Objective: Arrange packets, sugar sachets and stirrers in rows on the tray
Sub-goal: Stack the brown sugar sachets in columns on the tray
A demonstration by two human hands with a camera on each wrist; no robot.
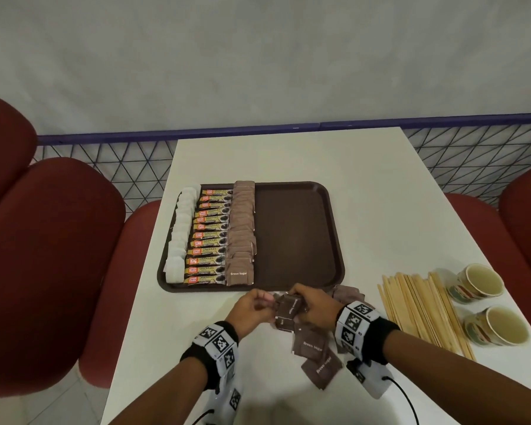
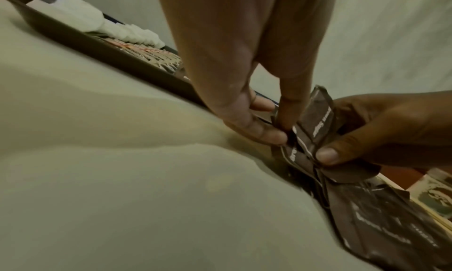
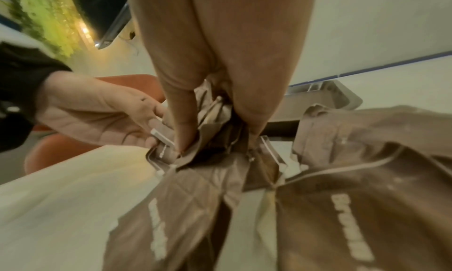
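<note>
Three rows fill the left of the brown tray: white sachets, coffee granule packets and brown sugar sachets. Just near of it, my right hand clutches a bunch of brown sugar sachets while my left hand pinches one at its edge. More loose brown sachets lie near, wooden stirrers to the right.

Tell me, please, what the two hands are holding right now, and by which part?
Both hold brown sugar sachets. The right hand grips a bunch by its upper ends; the left hand pinches a sachet's edge at the bunch's left side.
</note>
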